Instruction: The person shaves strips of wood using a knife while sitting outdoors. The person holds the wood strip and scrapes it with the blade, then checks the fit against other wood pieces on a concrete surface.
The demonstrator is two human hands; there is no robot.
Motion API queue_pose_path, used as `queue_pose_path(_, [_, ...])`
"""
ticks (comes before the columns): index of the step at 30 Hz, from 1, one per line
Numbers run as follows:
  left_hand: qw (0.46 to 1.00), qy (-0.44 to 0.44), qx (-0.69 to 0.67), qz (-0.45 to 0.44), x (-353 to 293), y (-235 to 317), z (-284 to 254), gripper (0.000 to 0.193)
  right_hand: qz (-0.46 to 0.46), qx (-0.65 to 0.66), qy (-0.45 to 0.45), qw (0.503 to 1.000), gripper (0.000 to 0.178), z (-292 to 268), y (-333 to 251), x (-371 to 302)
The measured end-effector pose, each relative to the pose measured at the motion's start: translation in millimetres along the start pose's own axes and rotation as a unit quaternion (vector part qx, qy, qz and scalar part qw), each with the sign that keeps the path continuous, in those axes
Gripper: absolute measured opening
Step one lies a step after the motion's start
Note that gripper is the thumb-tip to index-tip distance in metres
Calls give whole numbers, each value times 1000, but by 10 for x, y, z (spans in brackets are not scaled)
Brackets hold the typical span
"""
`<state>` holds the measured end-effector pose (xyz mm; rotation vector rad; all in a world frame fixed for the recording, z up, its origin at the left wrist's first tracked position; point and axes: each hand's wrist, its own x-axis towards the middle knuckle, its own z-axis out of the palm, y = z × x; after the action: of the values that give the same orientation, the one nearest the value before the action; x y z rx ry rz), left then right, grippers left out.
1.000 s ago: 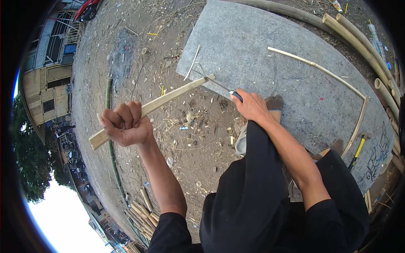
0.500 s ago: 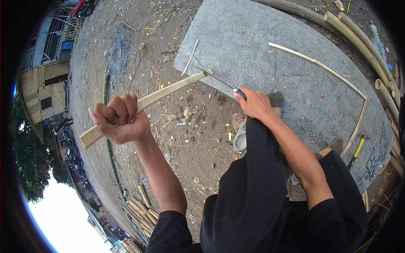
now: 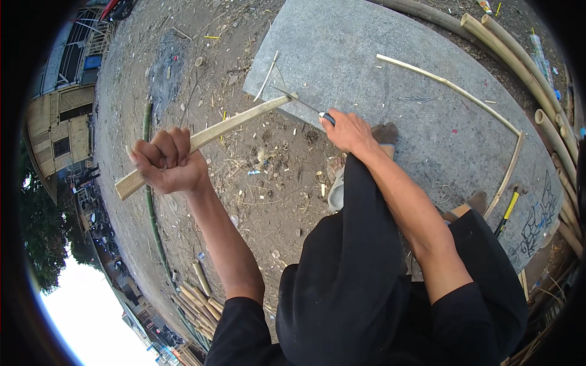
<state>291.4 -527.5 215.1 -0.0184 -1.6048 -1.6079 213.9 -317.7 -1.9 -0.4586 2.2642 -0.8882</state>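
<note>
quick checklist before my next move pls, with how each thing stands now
1. Left grip around the long, pale, flat wooden strip: ok, fist closed near its near end.
2. Right grip on the black-handled knife with a thin metal blade: ok, wrapped round the handle.
3. Left fingers away from the blade: ok, it crosses the strip near the far end.
4. Strip's far end resting on the grey, rough-surfaced slab: cannot tell, touching or just above.
5. Cutting edge's direction: cannot tell, too small.
6. Yellow-and-black-handled hammer aside: ok, lying far right.
</note>
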Motion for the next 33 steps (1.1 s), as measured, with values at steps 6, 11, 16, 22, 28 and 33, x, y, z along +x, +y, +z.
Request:
queue_pose_path(6, [1000,-16,10,4,13,6,33,47,18,-8,-9,1000,39,96,31,116])
queue_pose_path(11, [1000,-24,15,6,23,-17,79,47,32,-9,-26,999,41,108,129,197])
queue_pose_path(16, [1000,-7,16,-9,105,-13,106,47,42,31,-17,999,42,147,187,-44])
queue_pose_path(22, [1000,-13,11,-15,87,-64,252,48,56,20,-24,998,43,-107,185,-271])
queue_pose_path(28, [1000,-2,7,-5,109,-66,140,46,51,71,2,996,45,-257,231,-560])
queue_pose_path(33, [994,67,67,51,13,7,160,45,112,195,130,966,45,-15,554,-535])
